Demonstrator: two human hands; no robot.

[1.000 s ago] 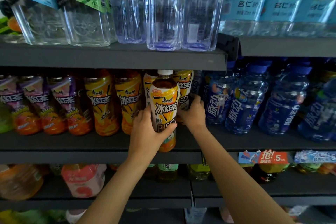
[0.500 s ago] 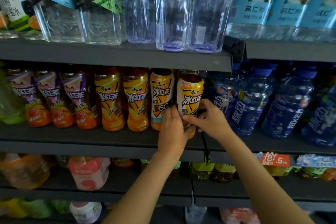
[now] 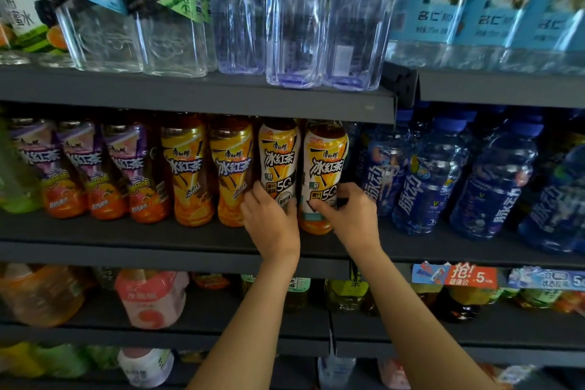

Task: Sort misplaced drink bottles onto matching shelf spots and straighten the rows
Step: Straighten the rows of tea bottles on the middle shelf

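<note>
Two white-and-yellow iced tea bottles stand side by side on the middle shelf point(image 3: 158, 250). My left hand point(image 3: 272, 225) wraps round the lower part of the left white-label iced tea bottle point(image 3: 278, 158), its thumb between the two bottles. My right hand point(image 3: 351, 215) pinches the lower part of the right white-label iced tea bottle point(image 3: 326, 165), thumb on the front, fingers on its right side. Both bottles are upright, with their labels facing out and their caps hidden under the shelf above.
Yellow-label iced teas point(image 3: 186, 168) and purple-label ones point(image 3: 82, 168) fill the row to the left. Blue sports drink bottles point(image 3: 437, 180) stand close on the right. Soda and clear water bottles point(image 3: 294, 25) line the upper shelf. Jugs and price tags point(image 3: 456, 275) sit below.
The bottle my left hand held out in front of the shelf now stands at the right end of the iced tea row. My left hand has shifted onto its left neighbour.
</note>
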